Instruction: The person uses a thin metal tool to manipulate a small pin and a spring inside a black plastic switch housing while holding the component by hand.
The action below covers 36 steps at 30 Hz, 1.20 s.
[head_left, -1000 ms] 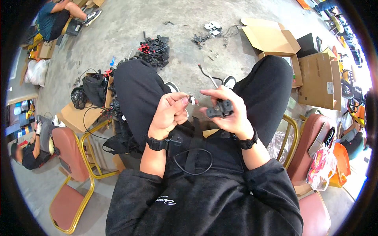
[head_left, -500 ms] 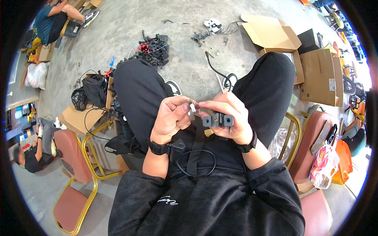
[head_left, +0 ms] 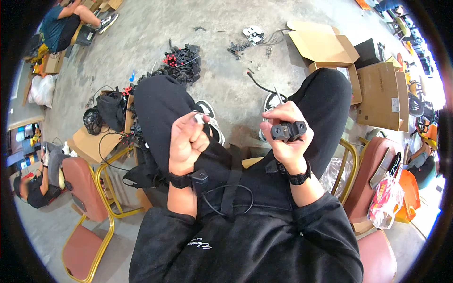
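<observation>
Head view: just left of centre, see small white-and-metal piece (head_left: pixel 199 118) pinched between thumb and finger of left hand (head_left: pixel 186 141), with other fingers curled in. Right of centre, see black two-holed block (head_left: pixel 289 131) clasped in half-closed right hand (head_left: pixel 289 150), with slim metal rod (head_left: pixel 279 95) poking out above; cannot tell rod's link to block. Could lose small piece to concrete floor (head_left: pixel 226 78) through a slackened pinch; could snag rod on black cable (head_left: pixel 258 85), upper centre, through a twist of right hand.
</observation>
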Motion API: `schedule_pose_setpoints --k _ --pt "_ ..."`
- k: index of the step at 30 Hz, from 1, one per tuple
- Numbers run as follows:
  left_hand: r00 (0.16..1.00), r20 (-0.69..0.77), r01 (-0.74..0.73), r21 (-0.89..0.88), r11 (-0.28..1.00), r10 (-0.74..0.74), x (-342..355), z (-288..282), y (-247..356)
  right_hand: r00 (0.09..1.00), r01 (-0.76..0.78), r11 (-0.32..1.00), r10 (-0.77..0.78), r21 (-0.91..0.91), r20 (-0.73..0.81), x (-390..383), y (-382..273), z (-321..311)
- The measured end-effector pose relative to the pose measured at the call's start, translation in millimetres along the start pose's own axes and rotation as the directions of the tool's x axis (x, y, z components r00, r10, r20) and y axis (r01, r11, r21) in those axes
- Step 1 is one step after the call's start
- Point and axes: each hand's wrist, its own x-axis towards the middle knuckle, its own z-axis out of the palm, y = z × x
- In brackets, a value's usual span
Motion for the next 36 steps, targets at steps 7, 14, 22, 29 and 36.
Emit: schedule_pose_setpoints --k 7,14,22,29,36 --pt "0.996 -0.017 -0.089 -0.069 0.994 0.088 -4 -12 3 0.959 -0.243 0.944 0.269 0.223 -0.094 0 -1 -1" --pt "0.996 -0.068 -0.058 -0.081 0.995 0.053 -4 -12 0 0.963 -0.220 0.940 0.253 0.260 -0.098 -6 4 -1" --pt "0.974 -0.109 0.201 -0.011 0.980 -0.201 10 9 -15 0.992 -0.027 0.997 0.036 -0.078 0.122 5 5 -5" --pt "0.931 -0.144 0.347 0.061 0.936 -0.336 11 15 -15 0.900 0.146 0.973 -0.054 -0.180 0.433 2 10 2" --pt "0.933 -0.170 0.349 0.193 0.917 -0.319 10 19 -13 0.941 0.027 0.987 0.028 -0.157 0.337 -1 14 10"
